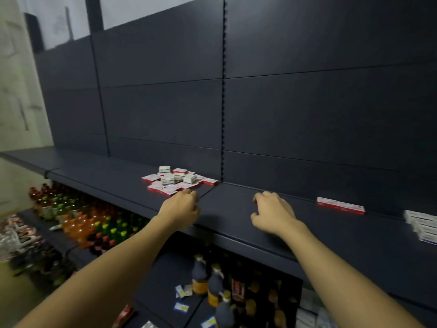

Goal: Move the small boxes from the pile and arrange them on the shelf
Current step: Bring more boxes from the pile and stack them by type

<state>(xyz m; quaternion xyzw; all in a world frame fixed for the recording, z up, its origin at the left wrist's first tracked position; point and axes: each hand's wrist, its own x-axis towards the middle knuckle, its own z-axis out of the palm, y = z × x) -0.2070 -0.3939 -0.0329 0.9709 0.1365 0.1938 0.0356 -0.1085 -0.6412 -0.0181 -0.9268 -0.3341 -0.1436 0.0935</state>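
The pile of small boxes (177, 182) sits on the dark shelf (331, 235), back by the rear panel and just left of the slotted upright (222, 110); red-and-white cartons lie flat at the bottom with a few white ones tumbled on top. My left hand (181, 208) is at the pile's near edge, fingers curled, tips at or just short of the closest red box; I cannot tell whether it has a grip on one. My right hand (272, 213) hovers over bare shelf well to the right, fingers loosely bent, holding nothing.

I judge this to be the pick; I would take a loose top or edge box, pinching its long sides, so the heap does not slide off the lip; then carry it right to the placed red box (340, 205) against the back and set it flush beside, label forward; the white stack (422, 227) at the far right marks where white ones belong. Bottles (78, 216) crowd the shelves below; a dropped box would land among them.
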